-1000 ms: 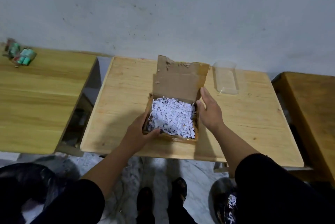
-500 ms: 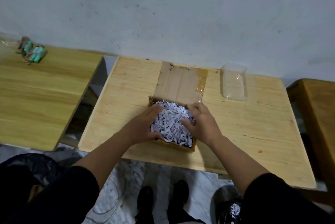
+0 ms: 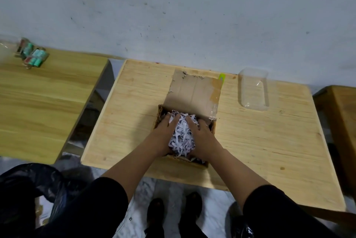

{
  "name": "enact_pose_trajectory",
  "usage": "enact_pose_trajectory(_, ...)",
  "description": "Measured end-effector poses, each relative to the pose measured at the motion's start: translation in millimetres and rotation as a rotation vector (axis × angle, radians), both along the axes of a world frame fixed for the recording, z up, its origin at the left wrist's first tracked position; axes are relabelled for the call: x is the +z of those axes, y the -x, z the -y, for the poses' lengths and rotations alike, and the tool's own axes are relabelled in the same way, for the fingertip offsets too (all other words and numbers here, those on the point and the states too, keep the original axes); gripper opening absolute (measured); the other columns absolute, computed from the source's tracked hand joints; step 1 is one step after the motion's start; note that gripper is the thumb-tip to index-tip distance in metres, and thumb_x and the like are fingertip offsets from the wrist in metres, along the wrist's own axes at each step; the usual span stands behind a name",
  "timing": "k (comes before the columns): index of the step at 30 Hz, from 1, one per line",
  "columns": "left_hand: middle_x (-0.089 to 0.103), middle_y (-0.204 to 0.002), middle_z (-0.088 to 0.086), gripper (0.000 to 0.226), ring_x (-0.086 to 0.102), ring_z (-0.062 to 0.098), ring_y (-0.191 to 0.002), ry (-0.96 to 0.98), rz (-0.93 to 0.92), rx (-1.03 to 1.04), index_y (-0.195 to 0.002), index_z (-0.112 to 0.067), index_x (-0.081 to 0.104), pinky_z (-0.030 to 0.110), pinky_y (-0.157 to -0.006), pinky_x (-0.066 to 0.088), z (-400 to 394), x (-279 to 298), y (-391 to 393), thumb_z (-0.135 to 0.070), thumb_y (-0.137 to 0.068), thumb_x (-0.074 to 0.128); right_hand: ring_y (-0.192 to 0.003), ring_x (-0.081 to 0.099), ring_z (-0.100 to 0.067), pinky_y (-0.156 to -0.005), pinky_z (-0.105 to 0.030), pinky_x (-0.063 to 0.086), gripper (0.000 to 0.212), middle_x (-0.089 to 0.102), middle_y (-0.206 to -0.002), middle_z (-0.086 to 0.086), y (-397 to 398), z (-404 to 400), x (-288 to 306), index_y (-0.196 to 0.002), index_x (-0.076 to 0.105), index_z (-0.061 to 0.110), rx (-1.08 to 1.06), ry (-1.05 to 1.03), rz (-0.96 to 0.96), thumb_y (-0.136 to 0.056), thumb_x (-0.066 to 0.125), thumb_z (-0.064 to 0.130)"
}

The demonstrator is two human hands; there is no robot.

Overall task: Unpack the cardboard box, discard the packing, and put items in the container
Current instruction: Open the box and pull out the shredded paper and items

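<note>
An open cardboard box [image 3: 192, 91] sits mid-table, its lid flap folded back flat toward the wall. White shredded paper [image 3: 182, 135] fills it. My left hand [image 3: 163, 131] and my right hand [image 3: 200, 133] are both down inside the box, pressed against either side of the paper heap and squeezing it between them. Whatever lies under the paper is hidden. A clear plastic container [image 3: 253, 89] stands on the table to the right of the box, with nothing in it.
A black rubbish bag [image 3: 28, 189] gapes on the floor at lower left. A second table [image 3: 48, 103] at left carries teal rolls [image 3: 33, 55]. A green strip [image 3: 222, 78] peeks from behind the lid. Another wooden surface [image 3: 341, 122] borders the right.
My hands left the box's outer sides and went in, closing on the shredded paper from both sides. The lid flap dropped from upright to lying back.
</note>
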State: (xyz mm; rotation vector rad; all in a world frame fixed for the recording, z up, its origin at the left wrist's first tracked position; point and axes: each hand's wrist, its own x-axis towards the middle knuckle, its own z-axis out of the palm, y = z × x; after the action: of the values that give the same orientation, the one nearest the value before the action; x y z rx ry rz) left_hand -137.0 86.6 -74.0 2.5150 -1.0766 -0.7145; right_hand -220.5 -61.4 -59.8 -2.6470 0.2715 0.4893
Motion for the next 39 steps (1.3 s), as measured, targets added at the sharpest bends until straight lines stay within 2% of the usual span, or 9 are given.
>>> enact_pose_trajectory(5, 0.018, -0.151, 0.017, 0.095, 0.027, 0.03, -0.137, 0.119, 0.025, 0.089, -0.148, -0.016, 0.0, 0.036, -0.107, 0.033, 5, -8, 2, -0.031, -0.082, 0.067, -0.127, 0.03, -0.041, -0.099, -0.047, 0.041, 0.101, 0.023, -0.141, -0.02, -6, -4, -6, -0.147, 0.003, 0.021, -0.014, 0.096, 0.028, -0.074, 0.073, 0.02)
enact_pose_trajectory(7, 0.027, -0.147, 0.016, 0.085, 0.033, 0.029, -0.133, 0.153, 0.029, 0.111, -0.148, -0.016, 0.008, 0.034, -0.106, 0.033, 5, -8, 4, -0.03, -0.085, 0.064, -0.123, 0.033, -0.041, -0.099, -0.047, 0.04, 0.095, 0.028, -0.138, -0.019, -6, -3, -9, -0.146, 0.008, 0.019, -0.016, 0.088, 0.039, -0.075, 0.071, 0.024)
enact_pose_trajectory(10, 0.033, -0.143, 0.018, 0.082, 0.036, 0.032, -0.13, 0.152, 0.019, 0.118, -0.147, -0.015, 0.016, 0.04, -0.105, 0.037, 4, -10, 3, -0.03, -0.083, 0.064, -0.122, 0.035, -0.043, -0.102, -0.048, 0.035, 0.087, 0.032, -0.136, -0.02, -9, 0, -6, -0.144, 0.017, 0.019, -0.037, 0.023, 0.042, -0.077, 0.069, 0.032)
enact_pose_trajectory(15, 0.033, -0.144, 0.017, 0.092, 0.031, 0.031, -0.133, 0.126, -0.034, 0.075, -0.146, -0.011, 0.016, 0.037, -0.108, 0.033, 0, -9, 1, -0.029, -0.075, 0.071, -0.115, 0.045, -0.04, -0.099, -0.044, 0.04, 0.079, 0.046, -0.125, -0.021, -13, 7, -1, -0.139, 0.031, 0.018, -0.024, -0.074, 0.066, -0.073, 0.071, 0.037)
enact_pose_trajectory(26, 0.037, -0.142, 0.013, 0.092, 0.032, 0.027, -0.13, 0.264, -0.084, 0.102, -0.144, -0.009, 0.024, 0.033, -0.11, 0.027, -10, 9, 6, -0.028, -0.071, 0.078, -0.11, 0.053, -0.027, -0.096, -0.034, 0.044, 0.093, 0.059, -0.122, -0.007, -16, 19, -1, -0.133, 0.044, 0.024, 0.024, -0.187, 0.163, -0.052, 0.082, 0.048)
enact_pose_trajectory(30, 0.036, -0.143, 0.011, 0.096, 0.03, 0.025, -0.132, 0.276, -0.08, 0.119, -0.144, -0.01, 0.023, 0.029, -0.108, 0.024, -12, 18, 7, -0.032, -0.07, 0.079, -0.1, 0.061, -0.018, -0.083, -0.027, 0.049, 0.075, 0.066, -0.109, -0.003, -17, 20, 12, -0.12, 0.055, 0.023, 0.047, -0.233, 0.253, -0.053, 0.082, 0.045)
enact_pose_trajectory(32, 0.037, -0.143, 0.009, 0.099, 0.031, 0.023, -0.133, 0.264, -0.081, 0.129, -0.144, -0.012, 0.023, 0.032, -0.111, 0.028, -12, 22, 6, -0.041, -0.067, 0.078, -0.094, 0.062, -0.017, -0.071, -0.02, 0.041, 0.065, 0.069, -0.104, -0.002, -16, 18, 23, -0.112, 0.059, 0.021, 0.056, -0.225, 0.288, -0.054, 0.082, 0.037)
enact_pose_trajectory(34, 0.039, -0.143, 0.006, 0.1, 0.033, 0.021, -0.133, 0.272, -0.054, 0.126, -0.144, -0.016, 0.025, 0.04, -0.111, 0.032, -14, 25, 5, -0.052, -0.064, 0.073, -0.091, 0.062, -0.017, -0.068, -0.017, 0.035, 0.062, 0.069, -0.1, -0.002, -15, 17, 28, -0.11, 0.059, 0.023, 0.071, -0.205, 0.295, -0.054, 0.082, 0.036)
enact_pose_trajectory(39, 0.046, -0.135, 0.007, 0.093, 0.04, 0.023, -0.127, 0.306, -0.029, 0.136, -0.139, -0.017, 0.033, 0.039, -0.108, 0.037, -13, 41, -1, -0.051, -0.062, 0.072, -0.094, 0.06, -0.02, -0.071, -0.02, 0.038, 0.075, 0.066, -0.101, -0.002, -17, 17, 40, -0.119, 0.05, 0.037, 0.027, -0.144, 0.259, -0.05, 0.079, 0.044)
